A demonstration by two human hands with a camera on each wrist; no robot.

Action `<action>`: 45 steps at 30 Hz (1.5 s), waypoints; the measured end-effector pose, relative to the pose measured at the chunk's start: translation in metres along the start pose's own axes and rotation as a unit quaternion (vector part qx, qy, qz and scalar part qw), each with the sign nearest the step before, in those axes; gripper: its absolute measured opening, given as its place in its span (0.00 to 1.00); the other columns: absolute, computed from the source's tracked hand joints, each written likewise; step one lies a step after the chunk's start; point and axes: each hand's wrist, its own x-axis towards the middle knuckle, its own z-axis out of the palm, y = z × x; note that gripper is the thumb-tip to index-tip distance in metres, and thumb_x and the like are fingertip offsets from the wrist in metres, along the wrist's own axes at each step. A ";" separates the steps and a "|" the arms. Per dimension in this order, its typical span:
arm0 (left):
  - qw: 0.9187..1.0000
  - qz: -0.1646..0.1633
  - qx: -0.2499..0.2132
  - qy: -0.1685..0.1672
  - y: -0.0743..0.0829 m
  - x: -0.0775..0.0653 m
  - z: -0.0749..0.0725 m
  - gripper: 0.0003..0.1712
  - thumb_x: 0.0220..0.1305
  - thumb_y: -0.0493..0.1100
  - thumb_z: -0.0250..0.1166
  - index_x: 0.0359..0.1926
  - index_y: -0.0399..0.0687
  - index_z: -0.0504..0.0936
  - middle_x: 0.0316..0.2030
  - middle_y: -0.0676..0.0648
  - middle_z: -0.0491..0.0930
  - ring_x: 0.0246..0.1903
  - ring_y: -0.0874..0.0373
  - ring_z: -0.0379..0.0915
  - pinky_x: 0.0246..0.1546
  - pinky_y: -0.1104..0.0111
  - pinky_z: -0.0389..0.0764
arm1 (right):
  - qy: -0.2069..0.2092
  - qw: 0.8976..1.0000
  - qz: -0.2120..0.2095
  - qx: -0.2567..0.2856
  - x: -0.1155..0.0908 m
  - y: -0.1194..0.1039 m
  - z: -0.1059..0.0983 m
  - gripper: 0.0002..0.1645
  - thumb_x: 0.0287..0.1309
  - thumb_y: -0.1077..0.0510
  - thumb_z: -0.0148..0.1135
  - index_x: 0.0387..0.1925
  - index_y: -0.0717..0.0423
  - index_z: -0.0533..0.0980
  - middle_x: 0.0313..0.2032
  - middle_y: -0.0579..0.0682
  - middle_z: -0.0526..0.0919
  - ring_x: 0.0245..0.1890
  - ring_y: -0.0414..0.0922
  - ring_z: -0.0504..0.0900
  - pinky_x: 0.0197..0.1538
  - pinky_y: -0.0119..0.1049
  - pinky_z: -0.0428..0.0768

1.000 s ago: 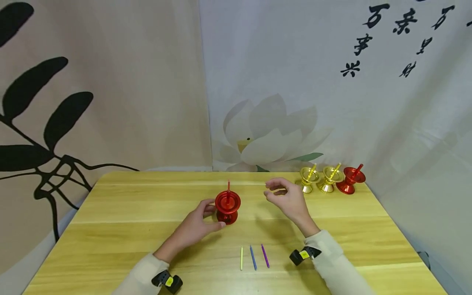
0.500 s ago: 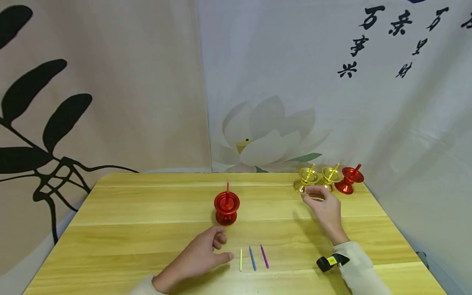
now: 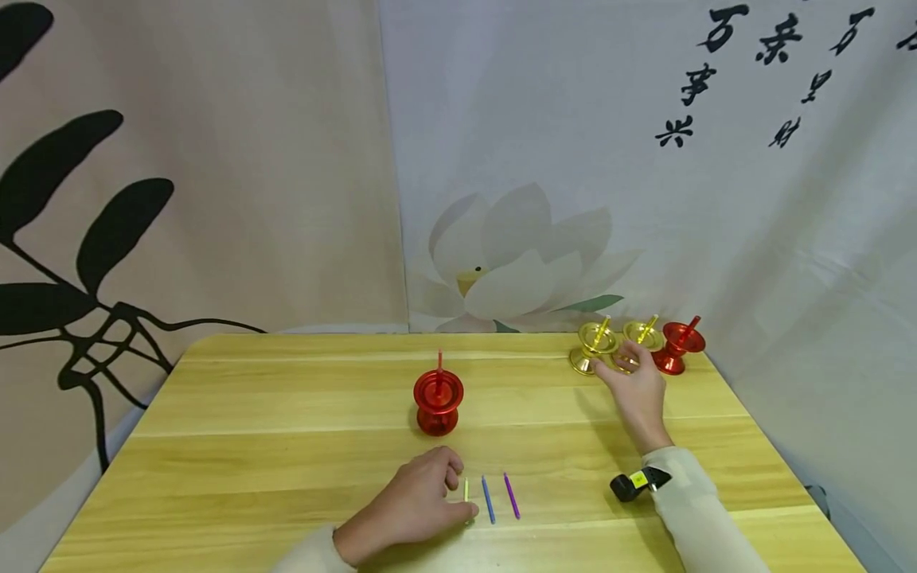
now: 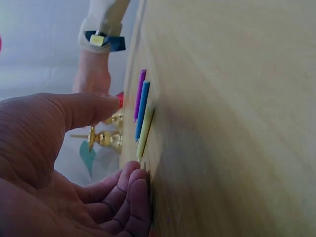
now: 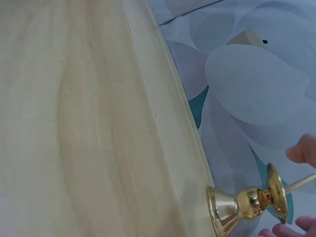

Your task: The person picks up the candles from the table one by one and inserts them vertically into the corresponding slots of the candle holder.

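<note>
My left hand (image 3: 419, 497) hovers low beside a thin yellow candle (image 4: 146, 131), thumb apart from its bent fingers. Part of that candle is hidden by the thumb in the head view. Blue (image 3: 489, 500) and purple (image 3: 512, 496) candles lie to its right. Behind my left hand, a red candle holder (image 3: 438, 418) stands upright with a red candle in it. My right hand (image 3: 637, 398) reaches over two gold holders, covering much of the right one (image 3: 645, 336). In the right wrist view, thumb and fingers stand spread around the upper part of a gold holder (image 5: 252, 202).
Another red candle holder (image 3: 672, 362) with its candle stands to the right of the gold pair, near the back right corner of the wooden table (image 3: 286, 406). A printed curtain (image 3: 516, 119) hangs close behind the table's back edge.
My left hand has let go of the red holder and come forward to the yellow candle. My right hand has moved right to the gold holders.
</note>
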 end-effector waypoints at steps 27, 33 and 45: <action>0.998 -0.007 0.065 -0.019 0.000 0.007 0.002 0.26 0.54 0.47 0.88 0.44 0.51 0.80 0.35 0.59 0.75 0.35 0.63 0.72 0.41 0.64 0.79 | -0.051 0.995 0.038 0.075 0.031 0.013 0.023 0.58 0.68 0.51 0.79 0.87 0.54 0.54 0.64 0.65 0.80 0.58 0.48 0.80 0.52 0.25 0.77; 0.999 0.011 0.039 -0.004 -0.006 0.006 -0.001 0.24 0.49 0.43 0.91 0.38 0.53 0.82 0.32 0.60 0.76 0.34 0.67 0.70 0.41 0.66 0.75 | -0.086 0.990 0.051 0.096 0.036 0.015 0.021 0.60 0.69 0.53 0.78 0.89 0.52 0.50 0.72 0.66 0.75 0.65 0.50 0.77 0.57 0.27 0.75; 1.000 0.015 0.026 -0.002 -0.010 0.003 -0.007 0.17 0.56 0.37 0.86 0.31 0.55 0.84 0.27 0.64 0.77 0.30 0.70 0.72 0.36 0.69 0.76 | -0.096 0.989 0.058 0.098 0.038 0.013 0.019 0.55 0.68 0.55 0.79 0.86 0.51 0.56 0.66 0.64 0.79 0.49 0.35 0.80 0.52 0.27 0.78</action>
